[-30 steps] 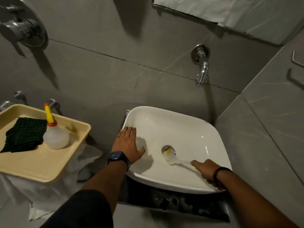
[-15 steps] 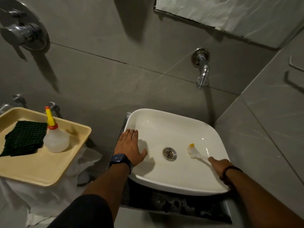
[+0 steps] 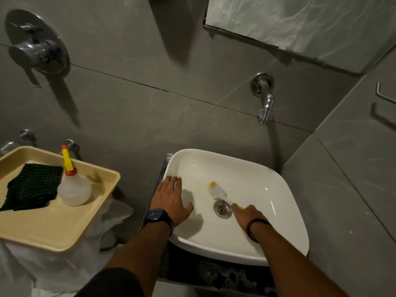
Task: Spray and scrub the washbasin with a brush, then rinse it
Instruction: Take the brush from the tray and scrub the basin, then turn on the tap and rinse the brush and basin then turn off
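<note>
A white square washbasin [image 3: 267, 181] stands against the grey tiled wall, with a metal drain [image 3: 222, 209] in its middle. My right hand [image 3: 248, 217] is inside the bowl, shut on a small brush [image 3: 216, 190] with white bristles and a yellow tip. The brush head lies on the bowl floor just beyond the drain, toward the left. My left hand [image 3: 171, 200], with a dark watch on its wrist, rests flat on the basin's left rim, fingers spread. A clear squeeze bottle [image 3: 74, 189] with a yellow nozzle stands in the beige tray [image 3: 53, 228] at the left.
A chrome tap [image 3: 265, 103] sticks out of the wall above the basin's far right; no water runs from it. A dark green cloth [image 3: 32, 187] lies in the tray beside the bottle. A shower mixer [image 3: 36, 50] sits upper left. The right wall is close to the basin.
My right hand has swept the brush from the basin's right side back across to the left of the drain. My left hand has stayed on the rim.
</note>
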Available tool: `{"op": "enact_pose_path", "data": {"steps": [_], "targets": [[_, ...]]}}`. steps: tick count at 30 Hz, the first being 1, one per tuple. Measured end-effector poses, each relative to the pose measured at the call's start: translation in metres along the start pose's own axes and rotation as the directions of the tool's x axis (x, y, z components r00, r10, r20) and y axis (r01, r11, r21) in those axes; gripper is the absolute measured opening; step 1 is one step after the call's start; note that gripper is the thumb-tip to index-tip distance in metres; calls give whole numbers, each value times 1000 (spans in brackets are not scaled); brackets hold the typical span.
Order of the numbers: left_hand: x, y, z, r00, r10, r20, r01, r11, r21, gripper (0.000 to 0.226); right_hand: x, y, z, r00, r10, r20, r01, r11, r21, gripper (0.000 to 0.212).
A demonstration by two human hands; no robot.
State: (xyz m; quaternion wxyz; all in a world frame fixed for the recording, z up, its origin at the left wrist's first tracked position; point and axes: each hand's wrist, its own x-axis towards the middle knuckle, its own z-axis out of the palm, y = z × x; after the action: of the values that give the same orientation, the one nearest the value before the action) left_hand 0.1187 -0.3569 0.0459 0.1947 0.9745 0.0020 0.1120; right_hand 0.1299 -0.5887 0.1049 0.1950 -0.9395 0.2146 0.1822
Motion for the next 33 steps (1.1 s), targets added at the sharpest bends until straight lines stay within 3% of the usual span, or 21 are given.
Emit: {"op": "enact_pose_path", "data": {"steps": [3, 5, 8, 12, 16, 20, 22, 25, 29, 33], "targets": [[6, 16, -6, 1000, -1, -19, 1, 1000, 10, 84, 11, 47, -45, 990, 119, -77, -117, 993, 25, 68], [8, 7, -9, 1000, -23, -8, 23, 1000, 19, 85, 14, 61, -56, 991, 135, 0, -134, 987, 93, 61], [1, -8, -15, 998, -52, 21, 51, 998, 44, 83, -2, 61, -45, 970, 103, 221, -130, 985, 112, 46], [-13, -23, -18, 993, -99, 71, 96, 995, 42, 76, -19, 44, -24, 965, 14, 261, -17, 1000, 11, 42], [-13, 4, -33, 990, -113, 87, 112, 994, 15, 69, -19, 50, -51, 937, -55, 344, -3, 986, 167, 36], [15, 43, -64, 985, -174, 0, 171, 966, -196, 50, -24, 46, -84, 919, -102, 381, -19, 953, 301, 48], [44, 69, -82, 976, -211, -57, 175, 911, -374, 38, -20, 42, -103, 915, -129, 383, -40, 915, 402, 54], [97, 110, -108, 966, -256, -41, 167, 735, -657, 30, -10, 36, -124, 903, -143, 406, -121, 821, 558, 61], [160, 150, -126, 979, -180, 95, 181, 556, -811, 34, 8, 33, -132, 870, -194, 454, -210, 687, 696, 65], [187, 166, -122, 977, -60, 202, 210, 384, -899, 33, 22, 33, -124, 835, -205, 511, -288, 628, 723, 66]]}}
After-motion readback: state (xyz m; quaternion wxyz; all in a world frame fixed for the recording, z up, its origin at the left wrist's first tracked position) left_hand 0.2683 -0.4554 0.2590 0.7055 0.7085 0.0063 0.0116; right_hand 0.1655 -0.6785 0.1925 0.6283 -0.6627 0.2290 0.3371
